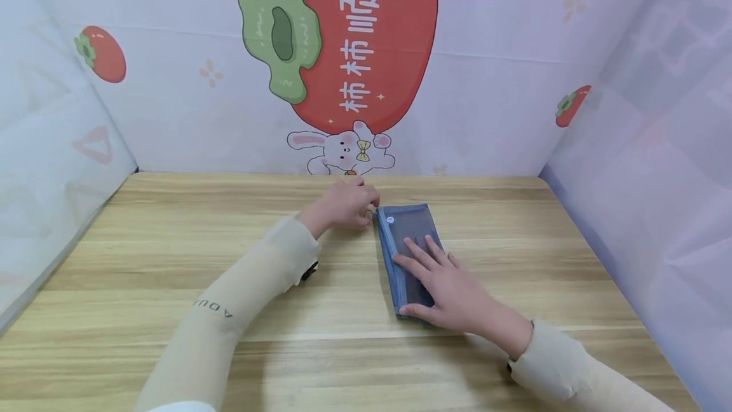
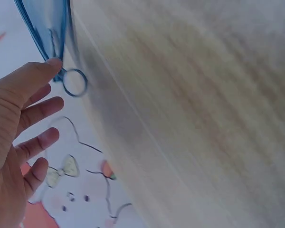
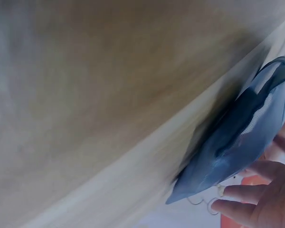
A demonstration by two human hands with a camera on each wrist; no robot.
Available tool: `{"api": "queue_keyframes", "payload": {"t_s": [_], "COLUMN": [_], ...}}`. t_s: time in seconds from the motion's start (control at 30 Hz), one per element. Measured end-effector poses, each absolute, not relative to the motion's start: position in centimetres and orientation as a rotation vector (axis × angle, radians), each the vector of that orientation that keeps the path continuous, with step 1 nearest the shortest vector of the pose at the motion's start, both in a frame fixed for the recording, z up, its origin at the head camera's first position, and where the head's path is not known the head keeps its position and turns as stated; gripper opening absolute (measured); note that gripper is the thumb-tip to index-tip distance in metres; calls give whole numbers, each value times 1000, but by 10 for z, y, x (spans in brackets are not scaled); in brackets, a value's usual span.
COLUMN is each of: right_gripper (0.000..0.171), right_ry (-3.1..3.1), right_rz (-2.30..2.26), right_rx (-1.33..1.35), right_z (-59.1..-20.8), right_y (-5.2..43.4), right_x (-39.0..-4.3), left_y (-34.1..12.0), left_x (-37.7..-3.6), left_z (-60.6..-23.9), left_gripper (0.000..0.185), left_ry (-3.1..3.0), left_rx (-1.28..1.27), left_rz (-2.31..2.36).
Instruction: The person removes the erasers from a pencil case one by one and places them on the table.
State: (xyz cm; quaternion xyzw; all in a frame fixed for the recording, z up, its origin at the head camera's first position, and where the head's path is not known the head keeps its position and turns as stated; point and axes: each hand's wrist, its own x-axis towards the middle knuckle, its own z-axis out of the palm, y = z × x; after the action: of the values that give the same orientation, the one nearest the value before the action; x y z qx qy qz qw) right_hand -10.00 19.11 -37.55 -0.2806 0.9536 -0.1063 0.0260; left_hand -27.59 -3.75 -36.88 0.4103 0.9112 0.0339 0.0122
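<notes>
A blue mesh zipper pouch (image 1: 410, 229) lies lengthwise on the wooden table, a small round white mark near its far left corner. At that corner my left hand (image 1: 346, 204) pinches the pouch's edge between thumb and index finger, the other fingers held loose. A small blue ring (image 2: 86, 84) hangs beside the thumb in the left wrist view. My right hand (image 1: 453, 290) rests on the pouch's near right part with fingers spread and fairly straight. From the right wrist, the pouch (image 3: 228, 147) appears side-on, its zipper edge slightly raised.
The wooden table (image 1: 171, 259) runs back to a white printed cloth wall (image 1: 486, 113) with a persimmon and a rabbit. Pale side walls (image 1: 675, 208) flank the table left and right.
</notes>
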Motion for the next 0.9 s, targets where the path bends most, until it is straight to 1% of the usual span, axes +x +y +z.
{"api": "queue_keyframes", "payload": {"t_s": [0.17, 0.23, 0.33, 0.5, 0.73, 0.8, 0.9], "right_gripper": [64, 60, 59, 53, 79, 79, 68], "right_ry": [2929, 2925, 2957, 3050, 3101, 3114, 3124], "right_rz": [-313, -318, -358, -498, -630, -647, -686], "right_rx": [-957, -945, -901, -778, -707, -686, -622], "right_z": [-375, -375, -374, -373, -371, -370, -368], "right_y": [187, 186, 184, 183, 188, 190, 194], "right_x": [-93, -92, -90, -91, -92, -92, -92], "left_y": [-39, -39, -38, -31, -18, -15, -11], "left_x": [-240, -225, -208, -192, -180, -179, -181], "left_z": [-362, -361, -361, -360, -365, -368, -375], "left_gripper": [10, 12, 16, 21, 30, 32, 33], "left_ry": [2803, 2752, 2680, 2644, 2602, 2610, 2642], "left_rx": [1406, 1465, 1585, 1704, 1748, 1762, 1793], "left_rz": [53, 42, 36, -10, -74, -88, -118]}}
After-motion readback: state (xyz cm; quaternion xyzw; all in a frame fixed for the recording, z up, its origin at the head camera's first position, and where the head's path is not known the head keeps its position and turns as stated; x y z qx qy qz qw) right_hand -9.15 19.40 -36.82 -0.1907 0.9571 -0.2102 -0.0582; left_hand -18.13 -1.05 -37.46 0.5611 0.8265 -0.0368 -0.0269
